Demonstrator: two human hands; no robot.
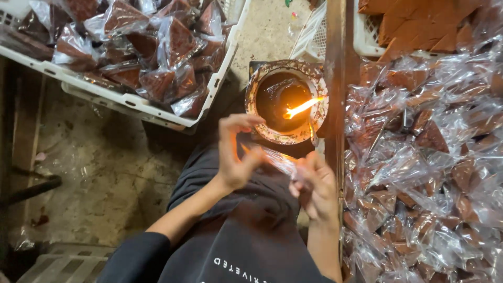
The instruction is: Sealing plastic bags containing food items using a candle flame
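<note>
Both hands pinch one clear plastic packet (277, 160): the left hand (236, 152) holds its one end, the right hand (314, 186) the other. It hangs just below the flame (304, 107) of the lamp bowl (285, 102). I judge the sealing step is in hand; the next move needs the packet's edge brought carefully to the flame. Room is narrow, between the white crate (131, 102) and the heap of packets (424, 167).

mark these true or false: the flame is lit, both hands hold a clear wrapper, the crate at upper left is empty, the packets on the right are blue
1. The flame in the bowl is lit. True.
2. The left hand and right hand hold a clear wrapper. True.
3. The white crate is empty. False: it holds wrapped brown packets.
4. The pile of packets on the right is blue. False: brown pieces in clear plastic.
</note>
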